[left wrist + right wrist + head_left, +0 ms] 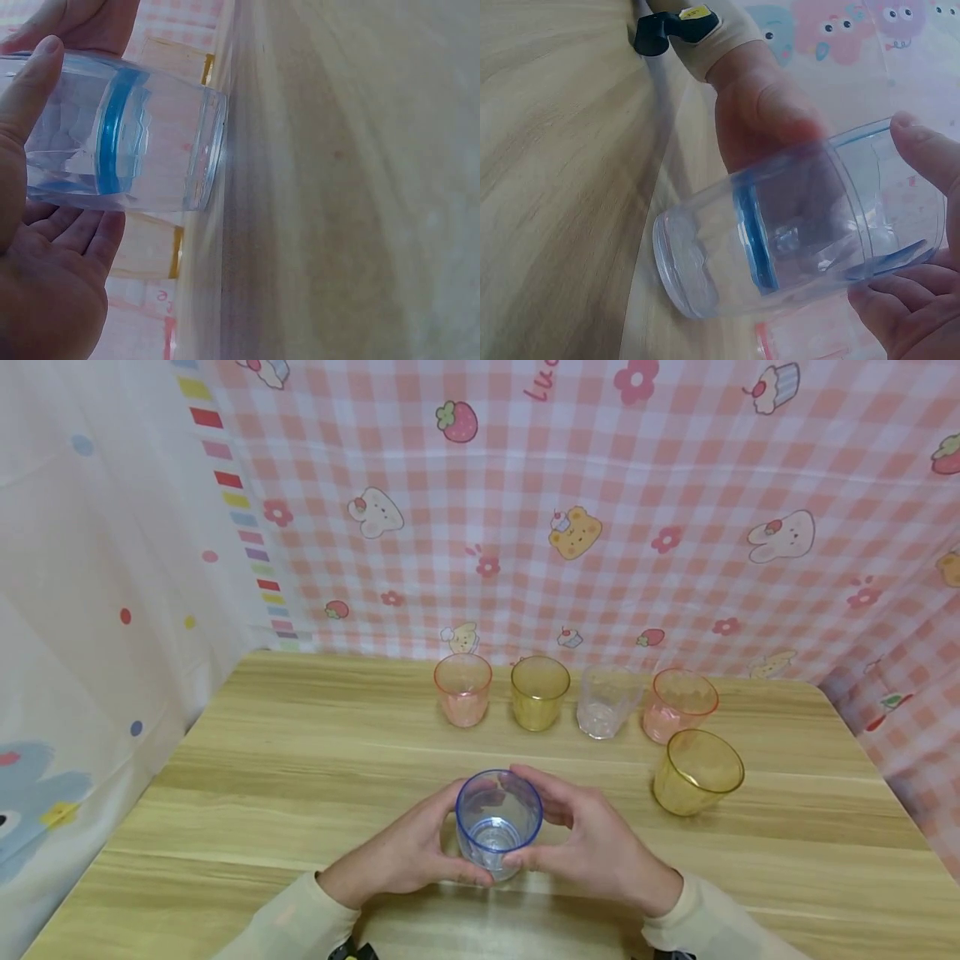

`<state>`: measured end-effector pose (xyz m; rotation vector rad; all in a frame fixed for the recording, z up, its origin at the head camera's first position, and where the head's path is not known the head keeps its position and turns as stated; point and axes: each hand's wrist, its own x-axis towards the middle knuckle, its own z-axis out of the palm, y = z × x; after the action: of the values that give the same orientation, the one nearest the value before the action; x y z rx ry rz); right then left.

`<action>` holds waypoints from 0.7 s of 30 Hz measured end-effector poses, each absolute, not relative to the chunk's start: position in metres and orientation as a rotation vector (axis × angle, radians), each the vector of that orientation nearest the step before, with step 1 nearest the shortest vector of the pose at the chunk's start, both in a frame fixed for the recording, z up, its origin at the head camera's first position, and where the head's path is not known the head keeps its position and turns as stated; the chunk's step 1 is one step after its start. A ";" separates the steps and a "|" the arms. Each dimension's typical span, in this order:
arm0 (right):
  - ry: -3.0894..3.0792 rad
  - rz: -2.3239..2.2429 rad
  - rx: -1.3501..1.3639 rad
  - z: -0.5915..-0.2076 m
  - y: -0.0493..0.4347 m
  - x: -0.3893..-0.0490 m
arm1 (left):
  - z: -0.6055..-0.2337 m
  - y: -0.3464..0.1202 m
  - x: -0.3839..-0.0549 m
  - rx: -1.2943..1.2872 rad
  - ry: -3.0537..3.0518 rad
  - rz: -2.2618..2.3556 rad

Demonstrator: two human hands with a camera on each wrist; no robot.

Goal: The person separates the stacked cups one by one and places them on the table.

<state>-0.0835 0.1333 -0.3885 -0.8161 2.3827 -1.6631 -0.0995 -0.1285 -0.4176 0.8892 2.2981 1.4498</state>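
Observation:
Between both hands, at the near middle of the table, stands a clear plastic cup [497, 837] with a blue rim, mouth up. My left hand [416, 853] grips its left side, thumb in front and fingers toward the back. From the right, my right hand [596, 847] holds the opposite wall with its thumb in front too. In the wrist views the clear cup [161, 142] has a blue band partway along its wall; whether a second cup is nested inside, I cannot tell. Its base sits at or just above the tabletop.
Along the wooden table's [300, 752] back stand a pink cup [463, 702], a yellow cup [538, 702], a colourless cup [600, 710] and another pink cup [667, 714]. A second yellow cup [686, 785] is nearer, at right. A pink checked cloth [510, 510] hangs behind.

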 end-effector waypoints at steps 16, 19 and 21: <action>2.410 -1.739 -0.976 -0.372 0.135 -0.079 | -0.418 -0.128 -0.099 0.915 2.300 1.436; 2.403 -1.746 -1.015 -0.367 0.137 -0.079 | -0.418 -0.128 -0.099 0.916 2.304 1.437; 2.397 -1.757 -1.032 -0.364 0.138 -0.079 | -0.417 -0.128 -0.099 0.920 2.306 1.438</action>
<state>-0.0792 0.1380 -0.3637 -1.0323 2.3974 -1.7574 -0.0994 -0.1276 -0.4175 0.9200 2.3061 1.4377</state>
